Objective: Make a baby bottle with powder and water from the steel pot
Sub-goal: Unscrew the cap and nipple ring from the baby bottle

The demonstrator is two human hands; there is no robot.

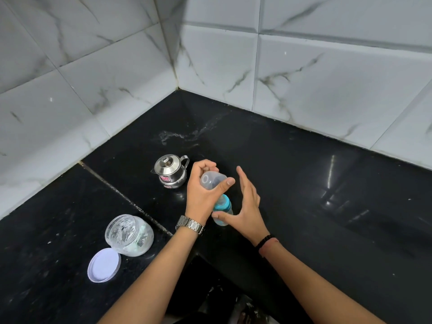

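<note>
A small clear baby bottle [223, 212] with a blue collar stands on the black counter [304, 183]. My right hand [249, 206] steadies it low down, thumb across its front and fingers stretched out behind it. Just above the bottle's top, my left hand [199, 195] grips the clear dome cap [211, 180], tilted toward me. The steel pot [170, 170], lid on and handle at the back, sits just left of my left hand. An open clear powder jar [129, 235] lies tilted at the near left, with its white lid [104, 265] flat beside it.
White marble-look tiled walls [304, 78] meet in a corner behind the counter. A smear of spilled water or powder [182, 135] marks the counter behind the pot. A seam [126, 197] runs diagonally across the counter between pot and jar. The counter's front edge drops away near my arms.
</note>
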